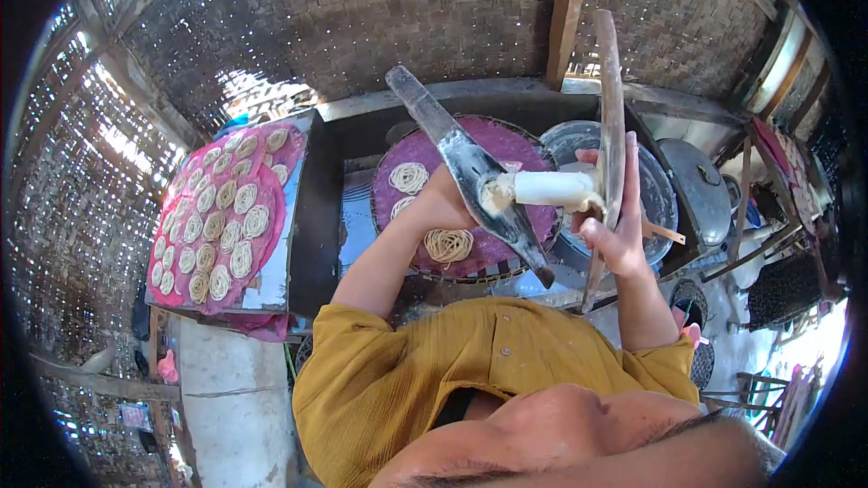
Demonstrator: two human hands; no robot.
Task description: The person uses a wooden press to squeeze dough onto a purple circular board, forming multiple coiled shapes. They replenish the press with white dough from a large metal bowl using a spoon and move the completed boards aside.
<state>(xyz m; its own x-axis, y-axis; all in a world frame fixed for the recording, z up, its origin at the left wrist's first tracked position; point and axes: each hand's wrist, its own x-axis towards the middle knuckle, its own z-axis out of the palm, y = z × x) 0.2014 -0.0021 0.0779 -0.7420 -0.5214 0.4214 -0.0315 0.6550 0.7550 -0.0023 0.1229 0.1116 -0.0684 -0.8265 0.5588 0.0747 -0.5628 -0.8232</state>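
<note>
In the head view, a wooden hand press is held above the work surface in two parts. My left hand (449,202) is at the dark wooden bar (468,156), its fingers hidden behind it. Pale dough rings the bar's middle, where a white cylinder (555,188) meets it. The cylinder's other end meets a lighter, curved wooden bar (612,102), with dough smeared at the joint. My right hand (620,237) holds that bar between thumb and extended fingers. Below lies a round tray with pink cloth (475,264), bearing several dough-strand nests (448,246).
Behind my right hand sits a metal basin (661,183) with whitish residue and a flat wooden utensil (668,233). Beside it is a lidded metal pot (698,183). At left, pink cloth (271,244) carries many nests. A woven bamboo wall (407,7) and wooden post (567,13) stand behind.
</note>
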